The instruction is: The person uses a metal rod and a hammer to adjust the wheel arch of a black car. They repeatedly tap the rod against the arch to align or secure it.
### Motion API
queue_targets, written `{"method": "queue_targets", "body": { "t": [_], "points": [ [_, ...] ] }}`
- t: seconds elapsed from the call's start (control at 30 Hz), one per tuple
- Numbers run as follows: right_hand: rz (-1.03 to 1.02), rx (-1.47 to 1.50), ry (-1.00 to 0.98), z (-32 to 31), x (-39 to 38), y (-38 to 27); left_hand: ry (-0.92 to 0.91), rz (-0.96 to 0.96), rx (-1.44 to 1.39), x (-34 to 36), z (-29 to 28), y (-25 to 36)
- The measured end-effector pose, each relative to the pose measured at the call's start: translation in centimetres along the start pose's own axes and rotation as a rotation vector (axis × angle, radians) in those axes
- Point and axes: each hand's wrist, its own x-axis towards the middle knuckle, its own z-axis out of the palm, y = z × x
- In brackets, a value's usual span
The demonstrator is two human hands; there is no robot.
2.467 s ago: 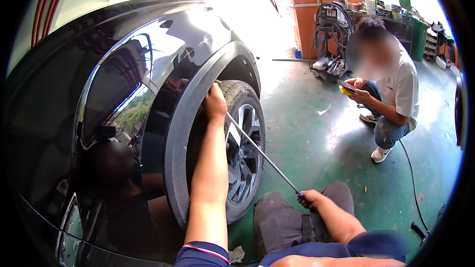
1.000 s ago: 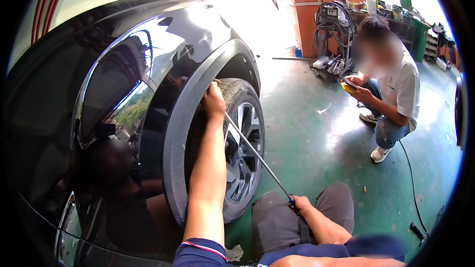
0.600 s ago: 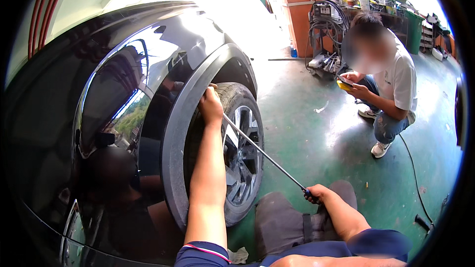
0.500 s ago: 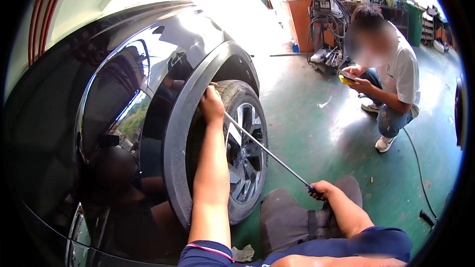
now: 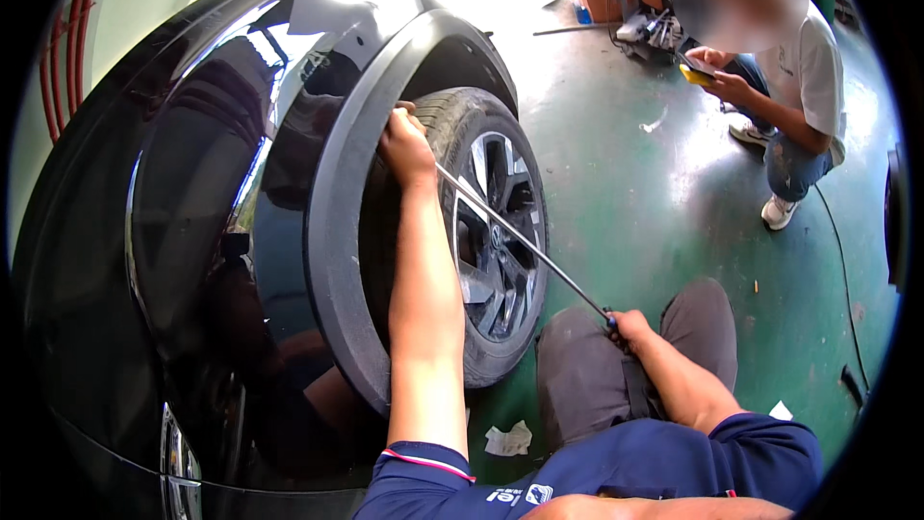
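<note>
A black car [image 5: 173, 231] fills the left, with a grey wheel-arch trim [image 5: 337, 212] around a tyre [image 5: 452, 125] on a dark alloy wheel [image 5: 496, 241]. My left hand [image 5: 406, 144] reaches up to the top of the tyre at the arch and grips the far end of a long thin metal rod [image 5: 525, 241]. The rod slants down to the right across the wheel. My right hand [image 5: 630, 325] is closed on its near end, just above my grey-trousered knees [image 5: 587, 376].
Another person [image 5: 780, 87] in a white shirt and jeans crouches at the upper right, holding a yellow object. A crumpled rag [image 5: 508, 439] lies on the green floor below the tyre. A black cable [image 5: 842, 260] runs along the floor at right. Equipment stands at the back.
The view has shifted closer to the wheel. My right hand has moved slightly along with the rod's near end; my left hand stays at the tyre top.
</note>
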Motion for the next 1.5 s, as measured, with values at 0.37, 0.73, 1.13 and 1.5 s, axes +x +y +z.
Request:
{"method": "queue_targets", "body": {
  "t": [0.37,0.73,1.13,1.5],
  "points": [
    [0.111,-0.164,-0.171,-7.3,-0.1,-5.6,-0.053,-0.009,-0.003,-0.2,-0.1,0.0],
    [0.097,-0.121,-0.075,-2.9,0.1,-1.7,-0.012,-0.008,-0.009,0.1,-0.3,0.0],
    [0.128,-0.144,-0.131,-7.3,-1.7,-5.6,-0.061,-0.067,-0.101,-0.4,0.5,0.9],
    [0.154,-0.187,-0.188,-5.1,-1.6,-4.4,-0.080,-0.085,-0.120,-0.2,-0.2,0.5]
  ]
}}
